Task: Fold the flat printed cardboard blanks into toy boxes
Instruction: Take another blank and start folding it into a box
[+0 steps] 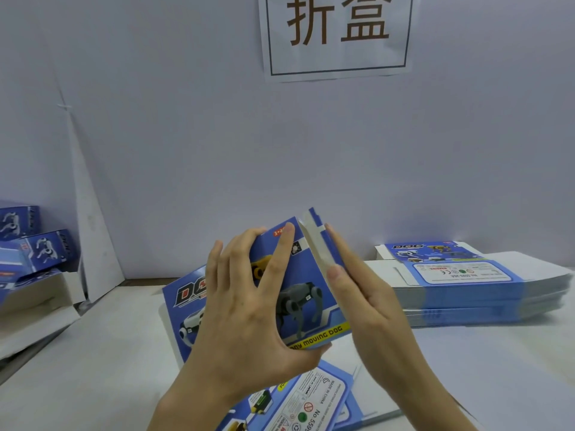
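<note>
The left hand point(249, 306) grips a partly formed blue box point(301, 293): its fingers are spread over the printed face and its thumb is hooked under the lower edge, so part of the title lettering and the white dog picture is covered. The right hand point(367, 306) lies flat with straight fingers against the box's right side, pressing a white-backed flap point(315, 244). Its palm hides whatever it touches lower down, and the box's far side cannot be seen. The box is held just above the table point(93, 368), over a loose blank point(311, 396) that the bottom edge cuts off. A stack of flat blanks point(466, 290) lies to the right. Finished boxes point(34, 244) sit at far left, cropped by the frame. On the wall point(186, 135) hangs a paper sign point(337, 35), its top cut off.
</note>
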Demonstrator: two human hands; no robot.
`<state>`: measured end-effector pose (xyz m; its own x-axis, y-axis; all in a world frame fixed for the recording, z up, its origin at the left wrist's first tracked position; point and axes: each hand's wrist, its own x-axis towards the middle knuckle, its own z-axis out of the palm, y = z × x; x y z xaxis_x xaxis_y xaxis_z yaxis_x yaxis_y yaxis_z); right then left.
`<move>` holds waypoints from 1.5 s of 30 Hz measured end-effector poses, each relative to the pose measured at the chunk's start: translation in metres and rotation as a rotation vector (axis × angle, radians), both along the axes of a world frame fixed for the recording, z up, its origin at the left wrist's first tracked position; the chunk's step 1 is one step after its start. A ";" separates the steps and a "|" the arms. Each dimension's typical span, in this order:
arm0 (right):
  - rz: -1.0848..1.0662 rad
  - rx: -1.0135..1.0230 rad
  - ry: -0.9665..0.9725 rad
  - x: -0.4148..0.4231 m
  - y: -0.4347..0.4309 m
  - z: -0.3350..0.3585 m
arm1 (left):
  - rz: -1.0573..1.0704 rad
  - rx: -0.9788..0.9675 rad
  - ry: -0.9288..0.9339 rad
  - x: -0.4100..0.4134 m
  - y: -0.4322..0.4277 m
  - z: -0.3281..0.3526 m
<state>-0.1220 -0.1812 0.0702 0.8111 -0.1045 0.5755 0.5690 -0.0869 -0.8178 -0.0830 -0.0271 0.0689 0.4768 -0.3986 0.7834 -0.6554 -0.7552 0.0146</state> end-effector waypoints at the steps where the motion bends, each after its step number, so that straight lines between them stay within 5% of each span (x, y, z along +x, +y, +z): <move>1: -0.006 -0.017 0.002 0.000 0.002 -0.001 | 0.004 0.000 0.007 0.000 0.000 0.000; 30: -0.172 -0.505 -0.070 -0.009 0.007 0.002 | 0.003 -0.033 -0.016 -0.011 0.001 0.007; 37: -0.130 -0.478 -0.103 -0.013 0.007 0.003 | -0.033 -0.091 -0.039 -0.013 -0.003 0.009; 41: 0.102 -0.384 -0.035 -0.014 -0.007 0.008 | 0.003 -0.055 -0.003 -0.012 0.003 0.013; 45: 0.023 -0.434 -0.122 -0.014 -0.010 0.006 | 0.002 -0.087 0.067 -0.014 0.006 0.014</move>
<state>-0.1356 -0.1912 0.0757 0.7342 0.1853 0.6532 0.6646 -0.3932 -0.6354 -0.0966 -0.0214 0.0831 0.5296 -0.3299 0.7815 -0.6496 -0.7502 0.1235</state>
